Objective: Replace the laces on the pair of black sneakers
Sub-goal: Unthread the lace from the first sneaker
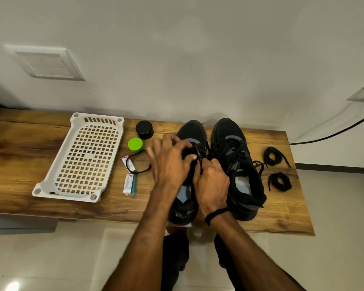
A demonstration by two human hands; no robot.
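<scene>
I see both hands on the left sneaker (191,132), which stands on the wooden table (19,143) right in front of me. My left hand (168,162) is curled over the top of that shoe and grips it near the tongue. My right hand (211,181) sits just beside it, closed in a fist, and pinches a black lace (201,164) that goes up between the two hands. The right sneaker (231,143) stands just beside the right hand, and no hand touches it.

Both shoes point away from me. Their toes face the wall (177,59) and their heels face me, so each shoe runs long from the near edge of the table to the far edge.

The hands hide the middle of the left sneaker, so I cannot see its lace holes. My left hand looks blurry. Two coiled laces (274,156) lie well apart from the hands, on the right. A loose lace (142,170) lies to the left of the left hand.
</scene>
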